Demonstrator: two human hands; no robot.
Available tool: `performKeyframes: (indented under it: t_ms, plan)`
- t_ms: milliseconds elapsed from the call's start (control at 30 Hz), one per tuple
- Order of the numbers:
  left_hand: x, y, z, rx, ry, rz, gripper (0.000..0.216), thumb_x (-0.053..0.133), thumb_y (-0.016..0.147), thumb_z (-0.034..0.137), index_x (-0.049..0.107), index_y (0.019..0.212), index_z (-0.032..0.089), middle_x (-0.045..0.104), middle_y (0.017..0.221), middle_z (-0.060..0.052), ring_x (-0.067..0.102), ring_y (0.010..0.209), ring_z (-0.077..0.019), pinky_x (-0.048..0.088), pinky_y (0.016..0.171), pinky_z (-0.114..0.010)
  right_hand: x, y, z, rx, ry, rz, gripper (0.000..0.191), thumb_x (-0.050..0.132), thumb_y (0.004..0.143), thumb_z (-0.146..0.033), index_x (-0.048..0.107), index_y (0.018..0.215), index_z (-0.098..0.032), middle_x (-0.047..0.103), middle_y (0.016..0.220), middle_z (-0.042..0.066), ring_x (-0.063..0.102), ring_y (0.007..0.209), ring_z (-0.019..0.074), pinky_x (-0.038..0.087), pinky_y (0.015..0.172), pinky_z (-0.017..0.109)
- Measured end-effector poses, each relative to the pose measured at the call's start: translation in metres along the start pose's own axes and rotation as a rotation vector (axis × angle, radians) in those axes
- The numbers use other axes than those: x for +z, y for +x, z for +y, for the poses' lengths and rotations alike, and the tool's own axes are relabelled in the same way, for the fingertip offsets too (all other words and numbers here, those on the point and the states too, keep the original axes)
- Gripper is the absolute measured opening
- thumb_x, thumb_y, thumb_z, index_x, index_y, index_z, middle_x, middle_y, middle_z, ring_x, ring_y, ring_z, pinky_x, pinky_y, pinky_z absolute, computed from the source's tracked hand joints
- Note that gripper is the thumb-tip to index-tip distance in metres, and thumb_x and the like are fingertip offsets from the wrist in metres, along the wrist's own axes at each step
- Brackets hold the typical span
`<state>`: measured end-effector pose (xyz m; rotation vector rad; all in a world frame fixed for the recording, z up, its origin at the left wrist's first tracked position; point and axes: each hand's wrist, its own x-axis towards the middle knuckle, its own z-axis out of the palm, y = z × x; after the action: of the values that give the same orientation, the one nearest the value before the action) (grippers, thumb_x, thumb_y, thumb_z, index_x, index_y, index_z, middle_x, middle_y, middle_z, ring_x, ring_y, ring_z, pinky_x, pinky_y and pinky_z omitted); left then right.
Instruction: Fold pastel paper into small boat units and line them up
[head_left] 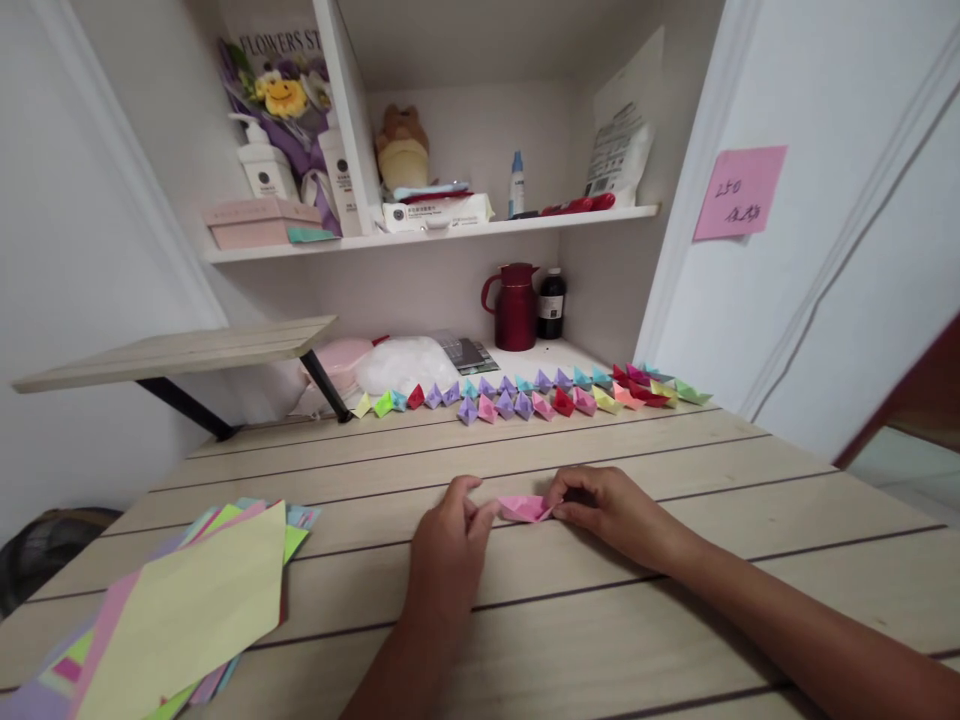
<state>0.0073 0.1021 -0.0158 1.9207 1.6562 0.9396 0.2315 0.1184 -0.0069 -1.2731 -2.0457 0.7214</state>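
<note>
A small pink folded paper boat [525,509] lies between my two hands at the middle of the table. My right hand [604,505] pinches its right end between thumb and fingers. At the boat's left tip is my left hand [454,540], fingers curled and thumb against the paper; its grip is partly hidden. Beyond my hands, rows of finished paper boats [523,405] in purple, pink, red, blue, yellow and green line the table's back edge. To the left lies a fanned stack of coloured paper sheets [195,590], a pale yellow one on top.
A small raised wooden shelf [187,345] on black legs stands at the back left. Behind the boats are a dark red jug [516,310], a dark bottle [551,305] and a white plastic bag [409,365]. A pink note [741,192] sticks to the right panel.
</note>
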Motion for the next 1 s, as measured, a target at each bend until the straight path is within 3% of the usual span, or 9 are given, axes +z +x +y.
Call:
performKeyframes:
  t_ms: [233, 300, 467, 700, 833, 1000]
  plan:
    - [0.001, 0.006, -0.013, -0.011, -0.066, 0.047, 0.026, 0.039, 0.09, 0.032, 0.06, 0.078, 0.021, 0.06, 0.06, 0.003, 0.057, 0.057, -0.0132, 0.036, 0.054, -0.022, 0.006, 0.0, 0.003, -0.051, -0.007, 0.018, 0.01, 0.057, 0.081, -0.021, 0.067, 0.081, -0.022, 0.072, 0.084, 0.002, 0.064, 0.081, 0.0204, 0.047, 0.075, 0.031]
    - [0.003, 0.005, -0.013, 0.006, -0.048, 0.06, 0.024, 0.04, 0.089, 0.029, 0.061, 0.08, 0.022, 0.06, 0.06, 0.003, 0.057, 0.058, -0.013, 0.036, 0.055, -0.022, 0.009, 0.001, 0.002, -0.081, -0.05, 0.06, 0.013, 0.054, 0.083, -0.02, 0.067, 0.083, -0.023, 0.071, 0.085, 0.003, 0.064, 0.081, 0.0211, 0.048, 0.075, 0.032]
    - [0.008, 0.005, -0.015, 0.03, -0.048, 0.122, 0.02, 0.043, 0.087, 0.021, 0.063, 0.085, 0.022, 0.065, 0.07, 0.002, 0.061, 0.067, -0.0134, 0.039, 0.061, -0.022, 0.013, 0.002, -0.003, -0.175, -0.159, 0.018, 0.019, 0.055, 0.081, -0.016, 0.068, 0.091, -0.025, 0.071, 0.092, 0.004, 0.062, 0.091, 0.0234, 0.046, 0.084, 0.037]
    - [0.004, 0.001, -0.008, 0.075, 0.006, 0.046, 0.02, 0.044, 0.085, 0.014, 0.063, 0.083, 0.021, 0.067, 0.076, 0.001, 0.061, 0.071, -0.0135, 0.039, 0.065, -0.023, 0.011, 0.001, -0.005, -0.121, -0.059, 0.017, 0.032, 0.057, 0.078, -0.015, 0.064, 0.108, -0.024, 0.069, 0.107, 0.005, 0.061, 0.1, 0.0243, 0.047, 0.088, 0.037]
    - [0.004, -0.001, -0.004, 0.068, 0.034, 0.047, 0.022, 0.045, 0.083, 0.012, 0.063, 0.091, 0.022, 0.068, 0.081, 0.0, 0.062, 0.075, -0.0148, 0.039, 0.07, -0.026, 0.01, 0.0, -0.001, -0.095, -0.029, 0.02, 0.037, 0.06, 0.077, -0.018, 0.059, 0.114, -0.025, 0.068, 0.106, 0.005, 0.062, 0.097, 0.0237, 0.048, 0.086, 0.036]
    - [0.004, -0.003, -0.001, 0.059, 0.121, 0.035, 0.041, 0.05, 0.078, 0.009, 0.058, 0.115, 0.025, 0.067, 0.087, 0.001, 0.06, 0.077, -0.015, 0.037, 0.08, -0.03, 0.004, -0.002, -0.003, -0.097, -0.009, 0.002, 0.015, 0.058, 0.08, -0.021, 0.062, 0.094, -0.023, 0.068, 0.093, 0.003, 0.063, 0.085, 0.0207, 0.049, 0.077, 0.033]
